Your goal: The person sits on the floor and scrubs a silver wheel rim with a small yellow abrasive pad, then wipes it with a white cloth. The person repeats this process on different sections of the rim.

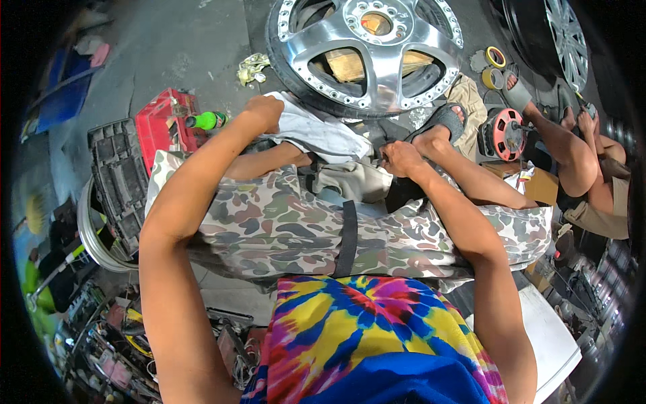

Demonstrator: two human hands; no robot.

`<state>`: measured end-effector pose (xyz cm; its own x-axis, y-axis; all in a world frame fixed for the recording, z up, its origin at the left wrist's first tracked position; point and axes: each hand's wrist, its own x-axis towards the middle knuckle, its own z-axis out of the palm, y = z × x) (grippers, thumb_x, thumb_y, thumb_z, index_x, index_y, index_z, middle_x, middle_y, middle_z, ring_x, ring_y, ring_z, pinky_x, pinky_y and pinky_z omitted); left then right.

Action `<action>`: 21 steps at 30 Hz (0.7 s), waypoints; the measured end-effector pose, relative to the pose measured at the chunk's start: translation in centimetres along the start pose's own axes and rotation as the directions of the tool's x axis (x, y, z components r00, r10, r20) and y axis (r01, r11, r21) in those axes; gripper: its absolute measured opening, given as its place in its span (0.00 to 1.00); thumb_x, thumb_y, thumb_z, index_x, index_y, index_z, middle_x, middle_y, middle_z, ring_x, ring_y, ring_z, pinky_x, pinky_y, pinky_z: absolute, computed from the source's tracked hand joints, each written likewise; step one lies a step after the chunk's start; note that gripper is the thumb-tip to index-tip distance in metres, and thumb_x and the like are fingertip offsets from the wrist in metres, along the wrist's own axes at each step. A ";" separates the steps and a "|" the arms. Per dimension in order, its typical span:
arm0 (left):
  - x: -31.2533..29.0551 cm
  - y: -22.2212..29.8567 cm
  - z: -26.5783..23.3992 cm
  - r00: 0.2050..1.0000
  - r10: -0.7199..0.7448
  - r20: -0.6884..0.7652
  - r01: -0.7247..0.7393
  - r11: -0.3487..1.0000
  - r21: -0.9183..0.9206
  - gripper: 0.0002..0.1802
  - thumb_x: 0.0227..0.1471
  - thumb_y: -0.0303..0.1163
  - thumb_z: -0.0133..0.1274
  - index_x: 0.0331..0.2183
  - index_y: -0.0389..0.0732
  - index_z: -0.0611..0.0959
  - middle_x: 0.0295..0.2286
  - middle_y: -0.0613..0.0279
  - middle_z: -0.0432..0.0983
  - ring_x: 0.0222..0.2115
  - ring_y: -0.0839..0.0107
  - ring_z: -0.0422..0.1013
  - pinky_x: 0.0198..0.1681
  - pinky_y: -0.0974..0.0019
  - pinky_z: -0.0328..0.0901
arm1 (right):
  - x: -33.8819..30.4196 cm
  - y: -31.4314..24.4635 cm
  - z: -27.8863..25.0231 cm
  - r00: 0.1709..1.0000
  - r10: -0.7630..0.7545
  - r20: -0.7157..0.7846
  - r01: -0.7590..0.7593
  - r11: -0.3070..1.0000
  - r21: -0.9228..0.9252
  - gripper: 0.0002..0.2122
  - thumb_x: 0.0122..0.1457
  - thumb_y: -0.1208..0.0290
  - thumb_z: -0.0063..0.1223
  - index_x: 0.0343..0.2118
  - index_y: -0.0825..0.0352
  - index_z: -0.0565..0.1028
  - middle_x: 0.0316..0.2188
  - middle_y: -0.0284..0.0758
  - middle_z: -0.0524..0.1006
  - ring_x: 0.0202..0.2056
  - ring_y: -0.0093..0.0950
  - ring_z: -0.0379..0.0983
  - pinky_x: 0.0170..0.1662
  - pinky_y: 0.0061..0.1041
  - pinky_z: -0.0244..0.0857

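One pale cloth [316,131] in hand below a silver wheel [387,77]

From where I stand, the person's left hand [266,111] is closed round the upper left end of the pale cloth, fingers curled tightly together. The cloth slants down between the hands, toward the right hand [404,160]. That one sits low by the cloth's other end, fingers bent — whether they pinch anything, I cannot tell. A greyish, rumpled cloth [353,182] lies just below, over the camouflage-patterned legwear [269,222].

The wheel lies face up just beyond, wood [345,65] showing through its openings. To the left are a green bottle [205,120] and a red crate [151,124]; to the right, two tape rolls [494,57] and a red reel [509,135]. Farther right, a co-worker's hand [588,121] is near another wheel [565,40].
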<state>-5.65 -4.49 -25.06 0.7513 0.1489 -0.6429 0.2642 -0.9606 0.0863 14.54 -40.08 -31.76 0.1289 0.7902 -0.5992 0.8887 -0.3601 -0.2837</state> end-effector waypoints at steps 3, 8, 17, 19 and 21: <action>0.7 4.4 2.2 0.963 0.101 -0.249 -0.136 0.982 -0.128 0.26 0.47 0.50 0.71 0.36 0.35 0.87 0.36 0.42 0.84 0.40 0.45 0.81 0.46 0.47 0.75 | -0.3 2.3 1.8 0.994 0.110 0.015 -0.109 0.991 -0.076 0.16 0.61 0.55 0.59 0.43 0.63 0.83 0.42 0.45 0.84 0.46 0.45 0.82 0.53 0.44 0.75; 1.9 13.2 2.9 0.902 0.352 -0.250 -0.393 0.909 -0.137 0.26 0.48 0.52 0.69 0.36 0.37 0.86 0.35 0.46 0.83 0.39 0.46 0.81 0.44 0.48 0.75 | -0.4 3.9 3.4 0.963 0.150 -0.222 -0.140 0.988 0.061 0.20 0.60 0.51 0.62 0.42 0.65 0.82 0.43 0.45 0.83 0.50 0.46 0.80 0.56 0.42 0.73; 2.6 12.1 3.4 0.909 0.278 -0.309 -0.367 0.887 -0.281 0.23 0.49 0.43 0.71 0.43 0.42 0.82 0.41 0.55 0.78 0.47 0.53 0.76 0.48 0.50 0.73 | 5.6 -5.4 9.0 0.846 0.533 -0.001 -0.182 0.291 0.939 0.21 0.55 0.52 0.74 0.25 0.66 0.78 0.28 0.39 0.83 0.30 0.35 0.78 0.38 0.37 0.71; 2.5 11.7 3.4 0.860 0.312 -0.404 -0.438 0.857 -0.272 0.23 0.48 0.38 0.71 0.44 0.43 0.81 0.43 0.56 0.74 0.49 0.53 0.71 0.51 0.51 0.70 | 5.4 -7.6 7.9 0.802 0.409 -0.436 0.174 0.538 0.825 0.16 0.61 0.67 0.71 0.26 0.68 0.73 0.27 0.31 0.76 0.28 0.20 0.71 0.29 0.27 0.67; 1.5 10.5 2.2 0.824 0.361 -0.437 -0.489 0.843 -0.226 0.23 0.47 0.36 0.71 0.44 0.43 0.81 0.45 0.56 0.73 0.48 0.52 0.71 0.51 0.50 0.69 | 2.2 -10.9 1.3 0.768 0.219 -0.601 0.354 0.637 0.685 0.10 0.62 0.72 0.67 0.32 0.69 0.75 0.30 0.34 0.78 0.31 0.21 0.74 0.31 0.27 0.69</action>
<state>-3.08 -14.89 -26.81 0.9786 -0.1217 -0.1661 -0.0082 -0.8291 0.5590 4.58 -35.05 -31.01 0.5583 0.8265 -0.0726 0.3104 -0.2892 -0.9056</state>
